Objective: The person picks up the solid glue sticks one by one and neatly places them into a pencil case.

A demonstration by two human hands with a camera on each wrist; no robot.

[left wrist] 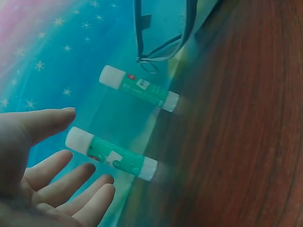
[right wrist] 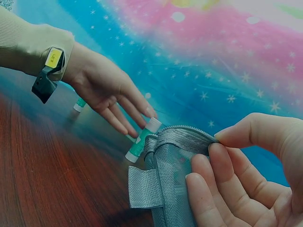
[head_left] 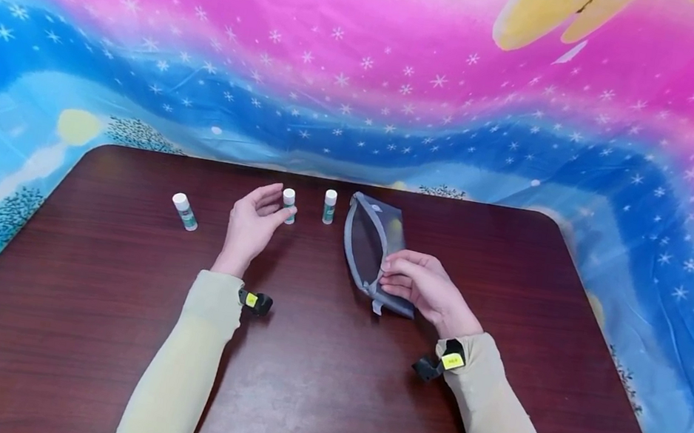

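My left hand (head_left: 251, 228) is spread beside the middle glue stick (head_left: 289, 197), thumb and fingers apart. In the left wrist view this green glue stick (left wrist: 118, 158) with white ends stands just beyond the fingertips, not gripped. Another glue stick (head_left: 329, 208) stands upright between it and the grey mesh pouch (head_left: 399, 230). With thumb and fingers my right hand (head_left: 424, 288) pinches the zippered edge of the pouch, whose mouth gapes toward the left. A fabric tab (right wrist: 145, 187) sticks out from the pouch's near end in the right wrist view.
A third glue stick (head_left: 185, 212) stands left of my left hand. All of this is on a dark reddish wooden table (head_left: 294, 388). A colourful printed cloth (head_left: 364, 99) rises along the table's back edge and sides.
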